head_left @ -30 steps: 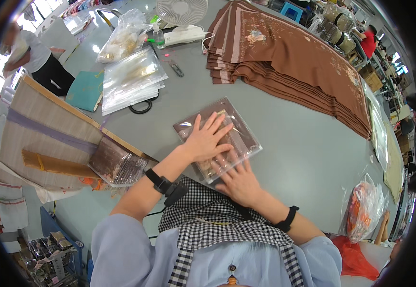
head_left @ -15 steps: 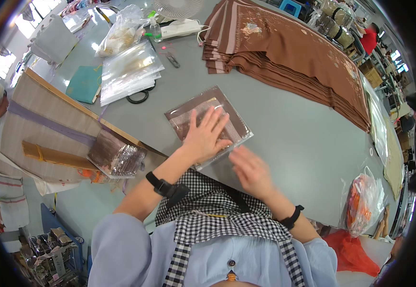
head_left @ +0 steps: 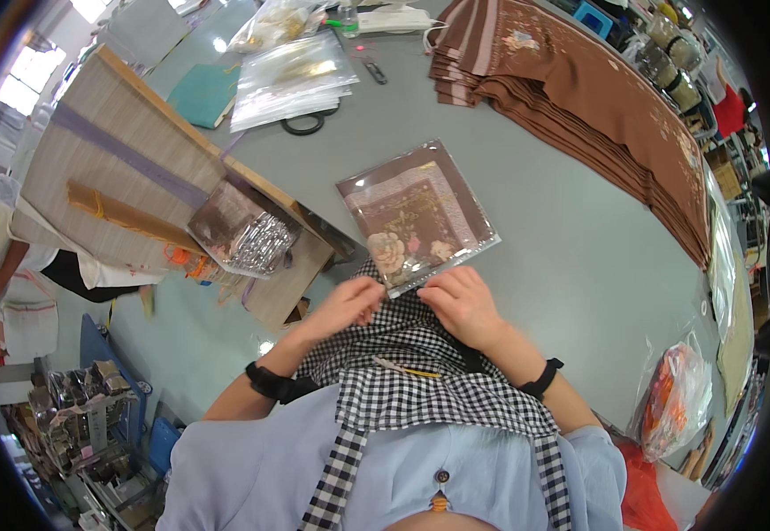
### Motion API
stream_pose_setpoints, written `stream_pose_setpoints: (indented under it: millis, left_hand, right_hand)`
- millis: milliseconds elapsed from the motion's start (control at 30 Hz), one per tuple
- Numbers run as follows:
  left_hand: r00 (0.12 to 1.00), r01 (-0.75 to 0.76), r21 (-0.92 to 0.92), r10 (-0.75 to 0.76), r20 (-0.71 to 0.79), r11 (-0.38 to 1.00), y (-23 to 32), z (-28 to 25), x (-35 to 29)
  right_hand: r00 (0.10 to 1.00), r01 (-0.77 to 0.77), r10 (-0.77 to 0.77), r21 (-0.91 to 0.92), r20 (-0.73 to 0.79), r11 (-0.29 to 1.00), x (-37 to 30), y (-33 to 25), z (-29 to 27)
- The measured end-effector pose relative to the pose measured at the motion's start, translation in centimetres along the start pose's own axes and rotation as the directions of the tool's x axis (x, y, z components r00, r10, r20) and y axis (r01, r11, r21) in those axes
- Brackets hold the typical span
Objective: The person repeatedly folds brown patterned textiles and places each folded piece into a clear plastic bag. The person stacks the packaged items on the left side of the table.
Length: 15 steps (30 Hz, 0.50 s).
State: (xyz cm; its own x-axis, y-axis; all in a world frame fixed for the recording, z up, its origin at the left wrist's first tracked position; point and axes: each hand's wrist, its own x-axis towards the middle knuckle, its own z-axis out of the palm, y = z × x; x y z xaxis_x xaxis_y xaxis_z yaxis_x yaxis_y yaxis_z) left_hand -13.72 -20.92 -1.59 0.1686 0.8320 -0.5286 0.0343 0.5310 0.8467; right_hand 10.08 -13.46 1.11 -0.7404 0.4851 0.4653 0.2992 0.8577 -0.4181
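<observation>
A folded brown floral scarf (head_left: 416,208) lies flat in a clear plastic bag (head_left: 488,241) on the grey table, turned cornerwise in front of me. At its near corner is my left hand (head_left: 354,303), with curled fingers; what they pinch, if anything, is hidden. My right hand (head_left: 463,305) is closed, thumb and fingertips pinching the bag's near edge. Nothing now covers the scarf's flower print. Both hands are close together, over the checked apron's top.
Far right, a tall stack of brown scarves (head_left: 579,106) spreads over the table. On the left, a wooden box (head_left: 111,155) holds packed bags (head_left: 243,230). Beyond lie empty clear bags (head_left: 292,84), black scissors (head_left: 303,124), and a teal notebook (head_left: 203,96). An orange-filled bag (head_left: 672,398) stands right.
My left hand has lifted off the scarf and drawn back to the bag's near corner. My right hand has settled on the near edge. The whole view has shifted.
</observation>
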Motion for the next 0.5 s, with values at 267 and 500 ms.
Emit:
stream_pose_setpoints:
  millis: [267,500]
  left_hand:
    - [0.985,-0.118,-0.388,0.158,0.072,0.914,-0.7,0.8,2.3]
    - [0.990,-0.069,-0.177,0.089,0.112,0.982,0.5,0.5,2.0]
  right_hand:
    - [0.988,0.123,-0.111,-0.109,0.112,0.986,2.1,1.3,2.9]
    - [0.990,0.114,-0.103,-0.116,0.096,0.987,2.6,1.8,-0.2]
